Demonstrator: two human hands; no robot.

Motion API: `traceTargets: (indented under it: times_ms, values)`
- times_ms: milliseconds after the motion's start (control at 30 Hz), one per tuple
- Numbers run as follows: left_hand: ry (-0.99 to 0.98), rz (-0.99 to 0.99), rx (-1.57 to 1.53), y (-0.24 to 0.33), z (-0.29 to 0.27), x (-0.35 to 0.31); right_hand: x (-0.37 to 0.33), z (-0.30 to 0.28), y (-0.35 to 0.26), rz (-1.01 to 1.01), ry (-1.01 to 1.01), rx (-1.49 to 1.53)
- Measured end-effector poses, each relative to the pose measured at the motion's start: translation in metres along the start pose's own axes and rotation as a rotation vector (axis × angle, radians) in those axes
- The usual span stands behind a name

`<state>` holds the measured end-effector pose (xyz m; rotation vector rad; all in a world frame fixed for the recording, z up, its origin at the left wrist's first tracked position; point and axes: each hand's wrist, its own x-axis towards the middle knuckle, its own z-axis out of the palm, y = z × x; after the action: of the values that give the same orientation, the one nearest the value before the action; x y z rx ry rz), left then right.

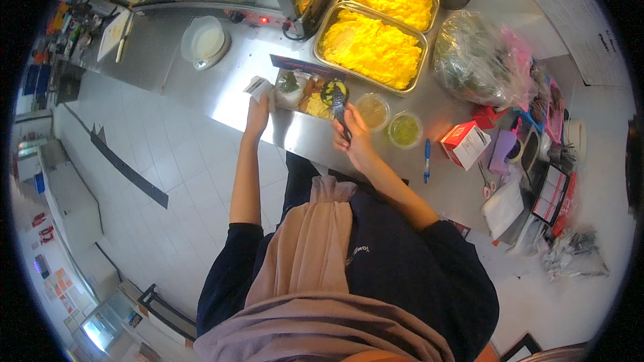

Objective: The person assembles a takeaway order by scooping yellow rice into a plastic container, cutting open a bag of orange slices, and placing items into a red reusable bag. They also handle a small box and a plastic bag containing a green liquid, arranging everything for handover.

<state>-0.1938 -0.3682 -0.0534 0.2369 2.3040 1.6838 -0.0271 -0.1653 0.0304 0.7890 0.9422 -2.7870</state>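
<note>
Black utensil point(341, 114) slants from my gripping right hand point(358, 139) to reach the meal box point(300, 112). My left hand point(257, 111), nine o'clock, pinches paper point(257, 86).

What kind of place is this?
It looks like a kitchen, maybe for a food shop. See the big heaps of yellow food, the shiny metal counter and the dark utensil in the right hand?

Dark spoon point(339, 102), angled over filled meal box point(292, 109)
</note>
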Motion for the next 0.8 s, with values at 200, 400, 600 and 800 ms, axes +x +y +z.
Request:
traceTargets:
  times_ms: [200,400,600,800]
  values:
    - [-0.135,-0.058,0.056,0.034,-0.001,-0.007,0.001,0.007,-0.078,-0.244,-0.038,-0.177]
    - [-0.437,0.005,0.532,0.055,-0.010,0.019,0.042,-0.022,-0.121,-0.677,0.278,-0.874]
    - [-0.785,-0.309,-0.636,0.207,0.076,-0.029,-0.026,-0.075,-0.124,-0.742,0.323,-0.797]
    - [-1.011,-0.307,-0.858,0.267,0.147,-0.043,-0.086,-0.023,-0.118,-0.933,0.167,-0.417]
